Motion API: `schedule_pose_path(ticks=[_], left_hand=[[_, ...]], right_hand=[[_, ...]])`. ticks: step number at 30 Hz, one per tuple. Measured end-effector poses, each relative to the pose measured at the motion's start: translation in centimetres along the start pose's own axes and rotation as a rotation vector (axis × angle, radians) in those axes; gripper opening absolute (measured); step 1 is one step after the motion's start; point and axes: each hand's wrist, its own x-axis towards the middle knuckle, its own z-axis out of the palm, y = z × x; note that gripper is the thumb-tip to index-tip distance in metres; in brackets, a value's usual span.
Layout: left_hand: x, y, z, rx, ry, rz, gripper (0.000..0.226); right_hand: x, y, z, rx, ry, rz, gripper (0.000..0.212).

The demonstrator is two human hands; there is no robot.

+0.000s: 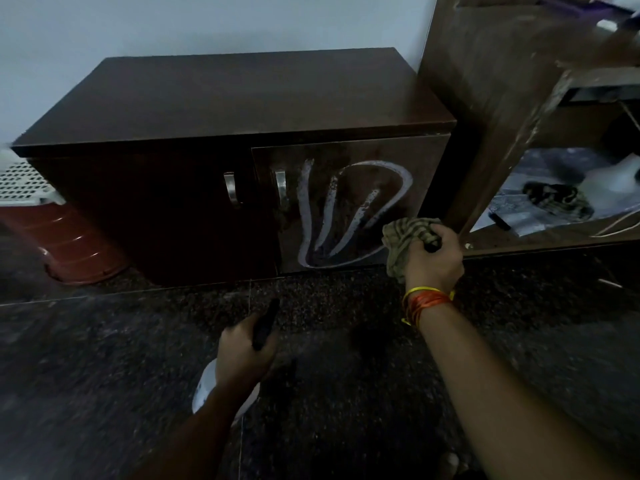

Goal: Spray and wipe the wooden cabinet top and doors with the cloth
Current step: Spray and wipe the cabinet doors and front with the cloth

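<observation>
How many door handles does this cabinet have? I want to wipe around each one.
2. One handle is on the left door, one handle on the right door, side by side by the middle seam.

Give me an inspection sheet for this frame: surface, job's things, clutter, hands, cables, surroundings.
Surface: dark wooden cabinet, top bare; right door carries looping pale wet streaks; left door looks unmarked.
Job's things: striped cloth bunched at the right door's lower right corner; spray bottle, dark trigger, pale body.
Clutter: nothing seen on the cabinet.
Hands: right hand grips the cloth; left hand holds the spray bottle low over the floor.
Cables: thin pale cords in the shelf unit, type unclear.
Surroundings: speckled floor; red bin at left; cluttered shelf unit at right.
</observation>
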Motion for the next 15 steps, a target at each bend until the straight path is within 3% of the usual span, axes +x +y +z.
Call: schedule_pose_path(ticks=[3,9,15], left_hand=[[-0.1,0.4,0.0,-0.072,0.029,-0.007,0.012],[1.5,3.9,0.0,-0.34,0.195,-0.104,0.027],[3.8,7.0,-1.8,-0.441,0.285,-0.016,0.022]], right_hand=[[-0.4,-0.4,0.4,0.005,-0.015,-0.007,0.033],[-2.6,-2.9,3.1,0.051,-0.104,-0.12,0.032],[-4.9,-6.4,6.2,0.124,-0.217,-0.332,0.031]])
